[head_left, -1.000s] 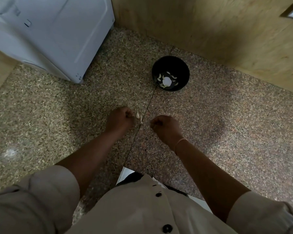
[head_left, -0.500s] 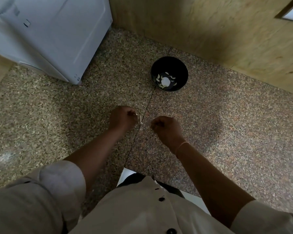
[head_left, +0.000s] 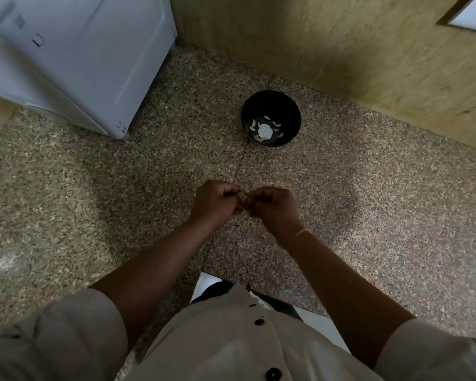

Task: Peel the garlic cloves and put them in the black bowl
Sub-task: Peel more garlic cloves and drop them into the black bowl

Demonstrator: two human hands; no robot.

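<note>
As left hand (head_left: pixel 215 201) and right hand (head_left: pixel 273 208) pinch it, the clove (head_left: pixel 244 198) looks pale.

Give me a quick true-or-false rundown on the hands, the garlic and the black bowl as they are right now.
1. The black bowl stands on the floor, beyond the hands. True.
2. The bowl is empty. False: pale pieces lie in its bottom.
3. The left hand and right hand meet, pinching a small garlic clove between their fingertips. True.
4. The right hand is reaching into the bowl. False: it is well short of the bowl, up against the left hand.
5. A white appliance stands to the right of the bowl. False: the white appliance is to its left in the head view.
</note>
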